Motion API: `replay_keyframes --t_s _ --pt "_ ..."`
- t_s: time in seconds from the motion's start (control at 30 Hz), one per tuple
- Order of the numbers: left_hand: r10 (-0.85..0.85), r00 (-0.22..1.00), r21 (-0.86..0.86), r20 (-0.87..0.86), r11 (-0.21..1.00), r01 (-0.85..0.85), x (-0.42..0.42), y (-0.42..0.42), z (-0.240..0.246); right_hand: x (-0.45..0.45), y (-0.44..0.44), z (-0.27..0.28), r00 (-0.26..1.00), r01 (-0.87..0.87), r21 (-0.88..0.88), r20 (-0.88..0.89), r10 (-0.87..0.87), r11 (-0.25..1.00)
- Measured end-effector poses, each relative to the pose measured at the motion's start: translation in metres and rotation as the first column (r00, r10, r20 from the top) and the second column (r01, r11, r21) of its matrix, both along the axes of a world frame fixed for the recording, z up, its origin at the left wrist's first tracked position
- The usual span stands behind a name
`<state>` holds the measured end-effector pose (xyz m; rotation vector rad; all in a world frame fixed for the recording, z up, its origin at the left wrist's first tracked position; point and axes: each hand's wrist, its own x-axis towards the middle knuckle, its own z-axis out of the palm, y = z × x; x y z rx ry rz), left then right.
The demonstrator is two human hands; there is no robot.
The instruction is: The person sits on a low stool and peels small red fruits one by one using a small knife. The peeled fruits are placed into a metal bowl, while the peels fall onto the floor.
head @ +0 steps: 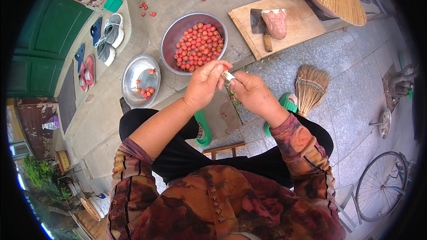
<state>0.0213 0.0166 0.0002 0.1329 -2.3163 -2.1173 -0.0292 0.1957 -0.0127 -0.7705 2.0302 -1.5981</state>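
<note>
My left hand pinches a small red fruit, mostly hidden by the fingers, just past the near rim of a large metal basin. My right hand grips a small white tool, whose tip meets the fruit; its kind cannot be told. The large metal basin holds many red fruits that look like hawthorn berries, some with stems. To its left, a smaller metal bowl holds several red fruits, some showing pale cut ends.
A wooden board bears a cleaver and a pinkish wrapped lump. A straw broom lies by my right foot. Shoes stand on the step at left. Loose red fruits lie beyond the basin. A bicycle wheel is at right.
</note>
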Motion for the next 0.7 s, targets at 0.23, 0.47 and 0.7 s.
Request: replay_keyframes --t_s 0.23,0.47,0.7 --pt "-0.027 0.996 0.183 0.088 0.983 0.01 -0.002 -0.004 0.003 0.001 0.001 0.008 0.991 0.016 -0.022 -0.132 -0.019 1.0" --pt "-0.058 0.98 0.451 0.19 0.892 -0.034 -0.003 -0.009 0.004 0.001 -0.001 0.012 0.969 0.05 0.016 -0.242 -0.045 0.999" --pt "-0.017 0.994 0.472 0.111 0.881 -0.038 -0.005 -0.011 0.005 0.003 0.002 0.016 0.951 0.069 0.083 -0.307 -0.04 0.994"
